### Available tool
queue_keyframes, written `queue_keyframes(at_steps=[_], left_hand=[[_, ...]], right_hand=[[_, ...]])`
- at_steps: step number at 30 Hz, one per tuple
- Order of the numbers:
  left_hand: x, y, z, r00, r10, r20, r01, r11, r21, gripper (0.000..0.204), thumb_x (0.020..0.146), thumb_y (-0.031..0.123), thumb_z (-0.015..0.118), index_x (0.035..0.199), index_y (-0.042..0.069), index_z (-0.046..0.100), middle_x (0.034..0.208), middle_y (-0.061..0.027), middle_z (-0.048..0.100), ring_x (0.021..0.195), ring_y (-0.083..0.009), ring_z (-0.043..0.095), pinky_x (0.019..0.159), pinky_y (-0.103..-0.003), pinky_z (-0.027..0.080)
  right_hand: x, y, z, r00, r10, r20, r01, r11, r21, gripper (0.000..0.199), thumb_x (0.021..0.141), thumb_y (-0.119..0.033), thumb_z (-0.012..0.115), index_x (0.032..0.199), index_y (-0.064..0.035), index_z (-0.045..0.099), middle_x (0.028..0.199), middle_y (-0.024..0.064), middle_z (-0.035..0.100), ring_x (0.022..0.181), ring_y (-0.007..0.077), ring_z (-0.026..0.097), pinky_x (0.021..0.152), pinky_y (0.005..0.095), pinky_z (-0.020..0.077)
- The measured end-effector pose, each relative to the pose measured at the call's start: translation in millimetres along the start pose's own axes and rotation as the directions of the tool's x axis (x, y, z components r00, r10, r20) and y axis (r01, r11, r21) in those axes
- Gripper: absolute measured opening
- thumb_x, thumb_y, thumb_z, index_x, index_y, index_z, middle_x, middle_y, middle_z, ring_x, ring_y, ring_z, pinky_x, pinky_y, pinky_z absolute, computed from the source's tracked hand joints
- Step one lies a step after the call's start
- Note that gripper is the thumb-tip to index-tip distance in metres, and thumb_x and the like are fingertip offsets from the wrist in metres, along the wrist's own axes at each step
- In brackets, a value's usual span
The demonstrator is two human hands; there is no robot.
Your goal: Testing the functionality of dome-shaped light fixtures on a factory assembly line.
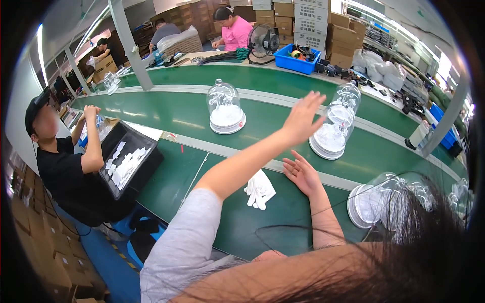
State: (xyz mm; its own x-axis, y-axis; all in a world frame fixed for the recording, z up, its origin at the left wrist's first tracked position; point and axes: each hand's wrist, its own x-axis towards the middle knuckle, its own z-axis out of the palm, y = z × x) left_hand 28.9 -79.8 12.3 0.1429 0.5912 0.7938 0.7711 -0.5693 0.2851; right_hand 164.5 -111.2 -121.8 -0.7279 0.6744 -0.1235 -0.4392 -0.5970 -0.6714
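My left hand (303, 120) reaches across the conveyor, fingers stretched out and holding nothing. Just right of it stand two clear bell-shaped domes on white round bases, the nearer dome (331, 134) partly overlapping the farther dome (349, 96) in view. I cannot tell whether my fingertips touch the nearer one. My right hand (303, 174) is open above the green worktable (237, 227), palm partly showing, with nothing in it. A pair of white gloves (260, 189) lies on the table to its left. Another clear dome (226, 108) with a knob on top stands farther left on the belt.
Several more domes (371, 199) stand at the right, partly hidden by hair. At the left, a person in black stands by a black bin (129, 159) holding white pieces. A blue crate (298, 58) and a fan (263, 41) are beyond the green conveyor (177, 113).
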Motion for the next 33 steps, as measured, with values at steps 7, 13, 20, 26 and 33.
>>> queue_keyframes(at_steps=[7,13,20,26,33], left_hand=[[65.8,-28.3,51.0,0.974,-0.194,0.113,0.207,0.972,-0.113,0.041,0.093,0.034,0.052,0.124,0.006,0.054,0.129,-0.0240,0.051,0.128,-0.0382,0.041,0.107,-0.049,0.029],[23.6,-26.4,91.1,0.991,-0.125,0.057,0.124,0.992,0.004,0.040,0.095,0.032,0.048,0.128,0.009,0.049,0.120,-0.0169,0.059,0.118,-0.0320,0.051,0.105,-0.053,0.028],[50.0,-19.9,85.2,0.985,-0.168,-0.025,0.167,0.985,-0.049,0.037,0.090,0.028,0.055,0.120,0.006,0.054,0.109,-0.0135,0.062,0.106,-0.0289,0.057,0.094,-0.049,0.037],[45.4,-24.9,86.2,0.940,-0.340,0.036,0.334,0.894,-0.299,0.027,0.085,0.023,0.063,0.107,0.007,0.060,0.104,-0.0160,0.063,0.101,-0.0355,0.057,0.088,-0.043,0.043],[5.0,-15.1,48.5,0.959,-0.236,-0.156,0.173,0.926,-0.335,0.025,0.087,0.018,0.061,0.109,0.006,0.058,0.116,-0.0216,0.060,0.109,-0.0385,0.055,0.102,-0.048,0.037]], right_hand=[[2.1,1.3,-3.4,0.999,0.009,0.044,-0.009,1.000,0.003,0.047,0.096,-0.014,0.047,0.142,-0.0090,0.035,0.129,0.0200,0.049,0.118,0.0283,0.050,0.102,0.0435,0.0414],[7.4,4.9,-0.4,1.000,0.019,-0.009,-0.019,1.000,0.011,0.050,0.096,-0.014,0.048,0.142,-0.0073,0.031,0.127,0.0155,0.051,0.118,0.0281,0.051,0.102,0.0440,0.0414],[3.9,0.9,4.6,0.999,0.033,-0.006,-0.033,0.999,0.013,0.047,0.096,-0.013,0.046,0.141,-0.0077,0.032,0.127,0.0128,0.051,0.116,0.0255,0.052,0.100,0.0423,0.0425],[6.6,4.3,-3.5,0.997,0.016,0.077,-0.017,1.000,0.013,0.051,0.096,-0.014,0.046,0.143,-0.0082,0.028,0.127,0.0130,0.052,0.118,0.0246,0.052,0.102,0.0427,0.0410],[7.0,6.1,-5.4,0.996,0.034,0.083,-0.034,0.999,-0.001,0.046,0.096,-0.023,0.050,0.137,-0.0059,0.038,0.136,0.0173,0.044,0.123,0.0264,0.047,0.106,0.0409,0.0372]])
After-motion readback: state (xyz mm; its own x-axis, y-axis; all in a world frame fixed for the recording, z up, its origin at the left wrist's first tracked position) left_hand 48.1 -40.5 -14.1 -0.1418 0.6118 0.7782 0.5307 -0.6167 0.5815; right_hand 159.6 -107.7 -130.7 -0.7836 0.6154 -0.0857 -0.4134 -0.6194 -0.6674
